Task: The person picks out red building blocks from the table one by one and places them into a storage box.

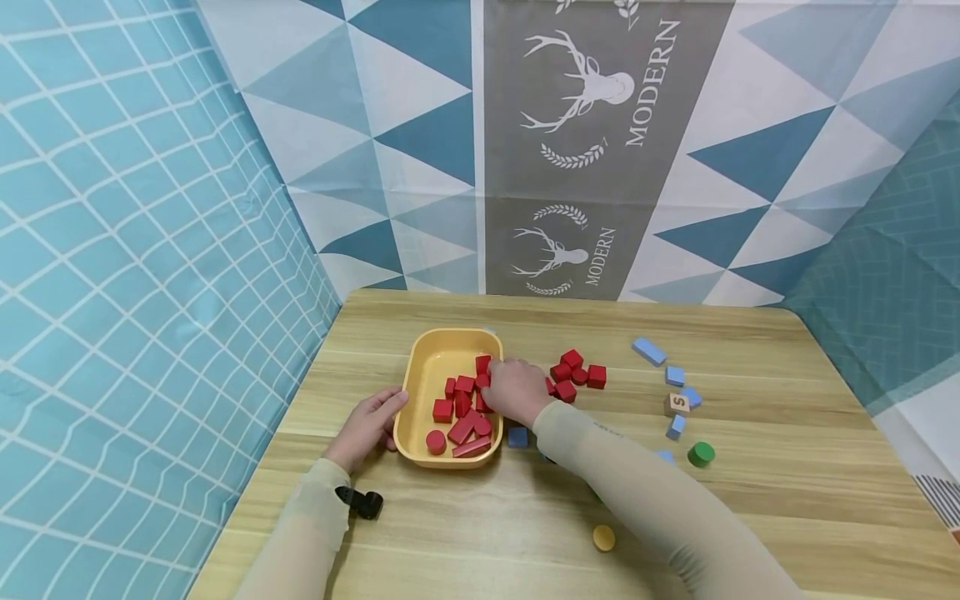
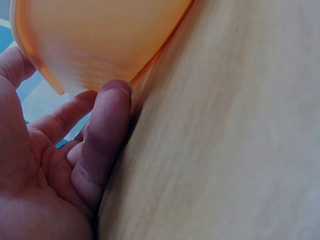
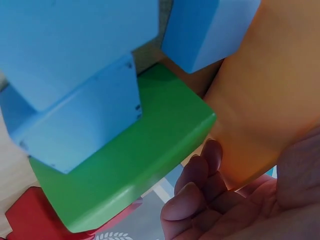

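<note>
A yellow-orange plastic tray (image 1: 450,462) holds several red wooden blocks (image 1: 443,410) of mixed shapes. At its left side my left hand (image 1: 372,423) grips the rim, thumb on the edge and fingertips against the outer wall, as the left wrist view shows. My right hand (image 1: 517,387) straddles the right rim. In the right wrist view some of its curled fingers (image 3: 192,172) are outside the wall, while the others are hidden over the rim, so what they hold cannot be made out. Close by those fingers lies a green block (image 3: 135,160).
More red blocks (image 1: 572,359) lie right of the right hand. Several blue blocks (image 1: 648,351), a letter block (image 1: 677,405) and a green cylinder (image 1: 701,454) are spread farther right. A yellow disc (image 1: 603,538) lies near the front. Another blue block (image 1: 517,437) sits beside the tray.
</note>
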`<state>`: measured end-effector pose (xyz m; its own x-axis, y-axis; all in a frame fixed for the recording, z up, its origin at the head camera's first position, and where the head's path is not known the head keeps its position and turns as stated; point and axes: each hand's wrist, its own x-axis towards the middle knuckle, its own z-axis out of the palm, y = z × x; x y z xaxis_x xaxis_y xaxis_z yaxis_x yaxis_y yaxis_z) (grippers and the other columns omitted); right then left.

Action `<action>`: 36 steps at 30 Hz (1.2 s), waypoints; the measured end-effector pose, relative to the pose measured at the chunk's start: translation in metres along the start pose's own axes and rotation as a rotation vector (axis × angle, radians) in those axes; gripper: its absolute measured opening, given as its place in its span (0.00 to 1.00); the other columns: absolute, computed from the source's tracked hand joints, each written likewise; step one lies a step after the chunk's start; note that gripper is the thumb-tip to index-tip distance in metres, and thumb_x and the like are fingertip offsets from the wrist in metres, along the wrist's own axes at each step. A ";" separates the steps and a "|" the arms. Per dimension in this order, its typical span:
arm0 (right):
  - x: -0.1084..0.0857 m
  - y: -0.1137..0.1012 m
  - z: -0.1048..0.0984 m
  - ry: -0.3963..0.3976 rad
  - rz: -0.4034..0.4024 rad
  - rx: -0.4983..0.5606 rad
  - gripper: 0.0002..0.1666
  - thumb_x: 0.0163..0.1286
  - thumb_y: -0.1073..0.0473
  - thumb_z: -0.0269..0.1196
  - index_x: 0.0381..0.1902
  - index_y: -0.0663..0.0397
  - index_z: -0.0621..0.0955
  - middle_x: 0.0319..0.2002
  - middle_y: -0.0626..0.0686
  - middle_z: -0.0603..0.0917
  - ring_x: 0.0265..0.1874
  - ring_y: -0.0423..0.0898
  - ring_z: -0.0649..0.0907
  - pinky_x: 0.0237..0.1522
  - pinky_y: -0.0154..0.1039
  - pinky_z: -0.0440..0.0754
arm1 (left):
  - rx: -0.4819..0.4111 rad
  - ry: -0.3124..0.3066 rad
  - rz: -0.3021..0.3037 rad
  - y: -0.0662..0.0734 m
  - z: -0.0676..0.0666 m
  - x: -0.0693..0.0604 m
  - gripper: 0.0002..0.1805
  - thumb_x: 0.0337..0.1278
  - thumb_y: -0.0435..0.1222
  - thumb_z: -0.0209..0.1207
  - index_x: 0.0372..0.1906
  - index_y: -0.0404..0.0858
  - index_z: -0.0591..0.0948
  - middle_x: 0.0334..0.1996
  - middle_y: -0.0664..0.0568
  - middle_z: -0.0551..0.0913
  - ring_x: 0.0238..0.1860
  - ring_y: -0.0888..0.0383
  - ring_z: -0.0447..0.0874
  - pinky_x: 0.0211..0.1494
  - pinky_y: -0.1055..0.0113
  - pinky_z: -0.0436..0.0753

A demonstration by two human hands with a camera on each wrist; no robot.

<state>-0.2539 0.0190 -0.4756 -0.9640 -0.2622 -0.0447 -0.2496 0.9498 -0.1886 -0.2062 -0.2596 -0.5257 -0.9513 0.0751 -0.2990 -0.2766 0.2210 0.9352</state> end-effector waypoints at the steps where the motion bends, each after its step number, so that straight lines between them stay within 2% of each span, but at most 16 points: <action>1: 0.000 0.000 0.000 -0.001 0.000 0.000 0.13 0.74 0.46 0.66 0.35 0.48 0.82 0.30 0.51 0.82 0.32 0.50 0.83 0.35 0.49 0.86 | 0.001 0.000 0.000 0.000 0.000 0.000 0.36 0.80 0.55 0.55 0.79 0.37 0.69 0.29 0.50 0.86 0.25 0.58 0.81 0.27 0.69 0.83; 11: 0.000 0.000 0.001 -0.020 0.008 0.007 0.14 0.75 0.44 0.65 0.36 0.47 0.81 0.31 0.50 0.82 0.33 0.48 0.82 0.37 0.48 0.86 | 0.002 -0.009 0.014 -0.001 0.000 -0.001 0.37 0.80 0.57 0.56 0.80 0.37 0.69 0.29 0.50 0.87 0.24 0.58 0.82 0.27 0.68 0.84; 20: -0.001 0.001 0.000 0.003 -0.017 0.009 0.15 0.75 0.43 0.66 0.37 0.47 0.81 0.32 0.51 0.83 0.34 0.49 0.83 0.38 0.49 0.87 | 0.015 -0.004 0.020 -0.001 0.000 -0.001 0.38 0.80 0.57 0.56 0.79 0.35 0.68 0.29 0.51 0.87 0.24 0.60 0.83 0.28 0.69 0.83; 22: -0.002 0.001 0.000 0.016 -0.024 0.010 0.15 0.75 0.43 0.66 0.41 0.47 0.82 0.35 0.52 0.85 0.37 0.51 0.85 0.40 0.50 0.88 | 0.015 -0.005 0.024 0.000 0.000 -0.001 0.38 0.80 0.56 0.55 0.79 0.34 0.68 0.28 0.51 0.88 0.24 0.60 0.83 0.27 0.68 0.84; 24: -0.003 0.001 -0.001 0.033 -0.033 0.007 0.18 0.76 0.42 0.65 0.51 0.48 0.83 0.41 0.53 0.88 0.42 0.53 0.87 0.45 0.52 0.89 | 0.014 -0.004 0.025 0.000 0.000 -0.001 0.38 0.80 0.56 0.56 0.79 0.34 0.68 0.28 0.51 0.88 0.24 0.60 0.83 0.27 0.68 0.84; 27: -0.005 0.001 -0.002 0.058 -0.043 0.002 0.31 0.77 0.38 0.64 0.69 0.47 0.79 0.52 0.57 0.89 0.50 0.56 0.88 0.51 0.54 0.89 | 0.010 -0.002 0.022 -0.001 0.000 -0.001 0.38 0.79 0.56 0.56 0.79 0.36 0.69 0.28 0.51 0.87 0.24 0.59 0.83 0.27 0.68 0.84; 30: -0.007 0.003 -0.005 0.077 -0.046 0.020 0.43 0.76 0.32 0.63 0.80 0.43 0.69 0.55 0.59 0.89 0.52 0.58 0.88 0.50 0.55 0.89 | 0.014 0.000 0.020 -0.001 0.000 0.000 0.38 0.79 0.57 0.56 0.79 0.36 0.69 0.28 0.50 0.87 0.24 0.59 0.83 0.27 0.68 0.84; 32: -0.007 0.007 -0.010 0.089 -0.037 0.058 0.46 0.76 0.30 0.61 0.82 0.44 0.66 0.54 0.59 0.88 0.50 0.59 0.89 0.48 0.55 0.89 | 0.021 0.000 0.021 -0.001 0.000 0.000 0.38 0.79 0.57 0.56 0.79 0.36 0.69 0.28 0.50 0.87 0.24 0.58 0.83 0.27 0.68 0.84; 34: -0.008 0.014 -0.016 0.102 -0.020 0.078 0.45 0.79 0.30 0.58 0.81 0.47 0.66 0.54 0.60 0.88 0.49 0.60 0.89 0.47 0.55 0.90 | 0.028 0.001 0.022 -0.001 0.000 0.000 0.38 0.79 0.57 0.56 0.79 0.37 0.69 0.29 0.50 0.87 0.25 0.58 0.83 0.28 0.68 0.84; 36: -0.009 0.023 -0.023 0.114 0.006 0.065 0.40 0.82 0.32 0.55 0.79 0.51 0.69 0.59 0.61 0.86 0.54 0.61 0.88 0.53 0.57 0.89 | 0.033 -0.001 0.026 -0.001 -0.001 -0.001 0.37 0.80 0.56 0.55 0.79 0.36 0.69 0.29 0.50 0.87 0.25 0.58 0.83 0.28 0.68 0.84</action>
<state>-0.2532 0.0475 -0.4571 -0.9706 -0.2318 0.0650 -0.2407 0.9374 -0.2517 -0.2052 -0.2607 -0.5258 -0.9580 0.0823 -0.2748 -0.2470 0.2505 0.9361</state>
